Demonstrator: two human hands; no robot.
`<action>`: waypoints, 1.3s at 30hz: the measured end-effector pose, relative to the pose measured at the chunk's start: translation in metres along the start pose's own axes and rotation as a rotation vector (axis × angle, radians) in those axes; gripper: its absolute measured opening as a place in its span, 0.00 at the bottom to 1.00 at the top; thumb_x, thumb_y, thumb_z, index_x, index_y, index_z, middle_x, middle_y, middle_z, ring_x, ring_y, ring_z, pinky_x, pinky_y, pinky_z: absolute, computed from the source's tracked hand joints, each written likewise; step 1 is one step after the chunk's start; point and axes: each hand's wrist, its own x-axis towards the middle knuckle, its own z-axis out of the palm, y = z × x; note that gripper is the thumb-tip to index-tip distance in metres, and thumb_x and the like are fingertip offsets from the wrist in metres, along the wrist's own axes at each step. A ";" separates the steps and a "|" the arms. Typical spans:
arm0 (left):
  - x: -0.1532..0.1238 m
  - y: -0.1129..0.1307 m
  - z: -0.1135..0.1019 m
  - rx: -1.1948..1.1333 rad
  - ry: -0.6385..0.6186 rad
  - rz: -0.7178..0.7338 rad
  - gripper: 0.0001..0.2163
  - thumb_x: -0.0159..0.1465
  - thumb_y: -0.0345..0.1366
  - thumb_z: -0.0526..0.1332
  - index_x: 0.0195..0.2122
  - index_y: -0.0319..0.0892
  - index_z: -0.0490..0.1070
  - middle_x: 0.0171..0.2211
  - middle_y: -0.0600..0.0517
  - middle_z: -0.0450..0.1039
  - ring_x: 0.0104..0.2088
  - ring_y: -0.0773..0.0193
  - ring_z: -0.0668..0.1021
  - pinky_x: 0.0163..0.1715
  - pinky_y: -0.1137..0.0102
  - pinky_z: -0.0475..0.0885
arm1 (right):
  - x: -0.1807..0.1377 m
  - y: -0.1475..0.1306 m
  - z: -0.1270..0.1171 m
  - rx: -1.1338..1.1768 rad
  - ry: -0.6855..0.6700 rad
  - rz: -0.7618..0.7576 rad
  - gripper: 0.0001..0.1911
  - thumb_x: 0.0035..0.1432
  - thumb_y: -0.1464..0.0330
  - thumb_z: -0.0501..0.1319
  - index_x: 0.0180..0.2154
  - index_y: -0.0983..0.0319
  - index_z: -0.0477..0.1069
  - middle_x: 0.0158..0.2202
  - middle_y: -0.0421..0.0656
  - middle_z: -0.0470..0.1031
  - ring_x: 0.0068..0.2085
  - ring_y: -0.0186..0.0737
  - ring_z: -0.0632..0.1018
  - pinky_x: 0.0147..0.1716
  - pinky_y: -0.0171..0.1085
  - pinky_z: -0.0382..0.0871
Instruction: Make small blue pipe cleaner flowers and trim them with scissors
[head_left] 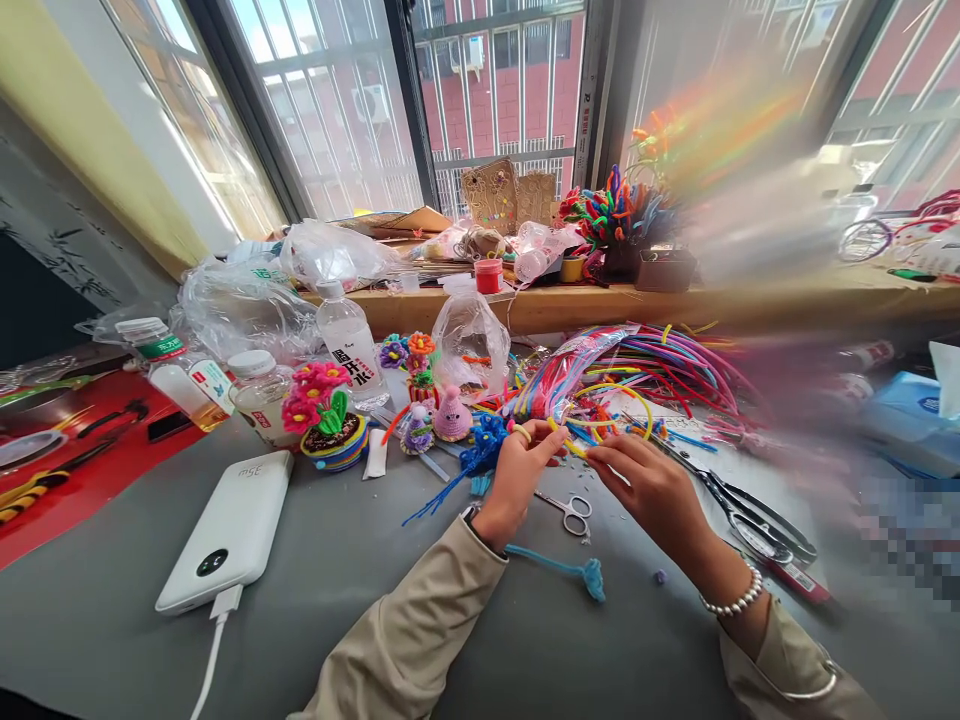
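My left hand (pixel 517 478) and my right hand (pixel 645 485) meet over the grey table (pixel 375 600), both pinching a yellow pipe cleaner (pixel 571 445) that loops up toward a pile of coloured pipe cleaners (pixel 637 375). A blue pipe-cleaner piece (pixel 484 450) lies just left of my left hand. Under my left wrist a light-blue pipe cleaner (pixel 562 568) rests on the table. Small silver scissors (pixel 571 512) lie between my hands. Large black scissors (pixel 750 515) lie right of my right hand.
A white power bank (pixel 232 530) with its cable sits at the left. Pipe-cleaner flower pots (pixel 328 420), small figures (pixel 451 415), water bottles (pixel 349 340) and plastic bags (pixel 469 340) crowd the back. The window sill (pixel 600 300) holds more craft items. A blue tissue pack (pixel 911 420) is at the right.
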 end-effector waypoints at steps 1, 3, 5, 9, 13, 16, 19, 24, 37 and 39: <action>0.000 0.000 0.000 -0.002 0.004 0.006 0.11 0.49 0.40 0.62 0.27 0.37 0.66 0.24 0.56 0.67 0.25 0.71 0.72 0.28 0.75 0.65 | 0.000 0.001 0.000 -0.011 -0.008 0.003 0.08 0.59 0.71 0.53 0.32 0.63 0.70 0.29 0.44 0.73 0.32 0.37 0.73 0.34 0.35 0.68; 0.001 -0.001 0.000 0.007 -0.009 0.016 0.11 0.49 0.40 0.62 0.27 0.38 0.66 0.23 0.55 0.67 0.25 0.71 0.72 0.27 0.74 0.65 | 0.000 0.003 -0.001 -0.038 -0.019 0.016 0.08 0.58 0.70 0.53 0.32 0.63 0.70 0.30 0.44 0.73 0.32 0.37 0.73 0.35 0.35 0.67; 0.002 -0.002 0.000 0.042 -0.037 0.019 0.11 0.49 0.40 0.62 0.27 0.38 0.67 0.24 0.55 0.68 0.25 0.70 0.73 0.27 0.75 0.66 | -0.001 0.006 -0.003 -0.076 -0.025 0.029 0.09 0.58 0.70 0.53 0.32 0.63 0.71 0.30 0.44 0.73 0.32 0.37 0.73 0.35 0.35 0.67; 0.002 -0.002 -0.002 0.204 -0.059 0.081 0.09 0.52 0.40 0.59 0.28 0.38 0.67 0.24 0.53 0.69 0.26 0.69 0.73 0.27 0.74 0.66 | -0.003 0.011 -0.004 -0.128 -0.047 0.005 0.10 0.59 0.71 0.52 0.32 0.63 0.71 0.31 0.44 0.73 0.34 0.37 0.72 0.34 0.34 0.66; 0.000 0.001 -0.006 0.501 0.009 0.321 0.07 0.54 0.38 0.57 0.30 0.40 0.69 0.25 0.52 0.72 0.27 0.68 0.73 0.30 0.73 0.67 | -0.005 0.013 -0.006 -0.154 -0.089 -0.027 0.09 0.58 0.71 0.52 0.31 0.62 0.71 0.31 0.43 0.73 0.33 0.37 0.71 0.33 0.34 0.65; 0.000 0.003 -0.008 0.617 0.003 0.389 0.07 0.55 0.37 0.57 0.32 0.41 0.70 0.27 0.52 0.73 0.27 0.68 0.74 0.30 0.74 0.68 | -0.007 0.015 -0.006 -0.159 -0.121 -0.010 0.09 0.58 0.72 0.52 0.31 0.62 0.71 0.31 0.43 0.73 0.34 0.38 0.71 0.32 0.35 0.65; -0.001 0.005 -0.009 0.688 -0.013 0.390 0.07 0.55 0.36 0.56 0.30 0.41 0.71 0.27 0.52 0.75 0.27 0.67 0.75 0.30 0.74 0.67 | -0.010 0.017 -0.005 -0.093 -0.112 0.050 0.08 0.58 0.70 0.53 0.32 0.61 0.70 0.33 0.43 0.73 0.35 0.38 0.72 0.35 0.36 0.66; -0.001 0.006 -0.010 0.660 -0.010 0.346 0.07 0.55 0.37 0.57 0.28 0.41 0.72 0.25 0.53 0.75 0.25 0.68 0.74 0.28 0.74 0.67 | -0.015 0.022 -0.003 0.117 -0.126 0.316 0.11 0.56 0.62 0.55 0.37 0.61 0.68 0.36 0.45 0.72 0.38 0.41 0.72 0.35 0.38 0.69; 0.001 0.002 -0.013 0.756 -0.112 0.327 0.08 0.53 0.39 0.57 0.28 0.43 0.74 0.26 0.51 0.76 0.27 0.64 0.75 0.28 0.73 0.67 | -0.013 0.015 0.000 0.204 -0.158 0.397 0.09 0.57 0.64 0.53 0.29 0.61 0.68 0.30 0.44 0.72 0.34 0.41 0.73 0.33 0.38 0.68; 0.002 0.000 -0.014 0.810 -0.133 0.331 0.08 0.53 0.38 0.57 0.28 0.43 0.75 0.26 0.51 0.76 0.28 0.64 0.75 0.29 0.73 0.67 | -0.014 0.014 0.001 0.161 -0.148 0.362 0.08 0.57 0.66 0.53 0.29 0.61 0.67 0.31 0.44 0.72 0.36 0.42 0.73 0.35 0.39 0.68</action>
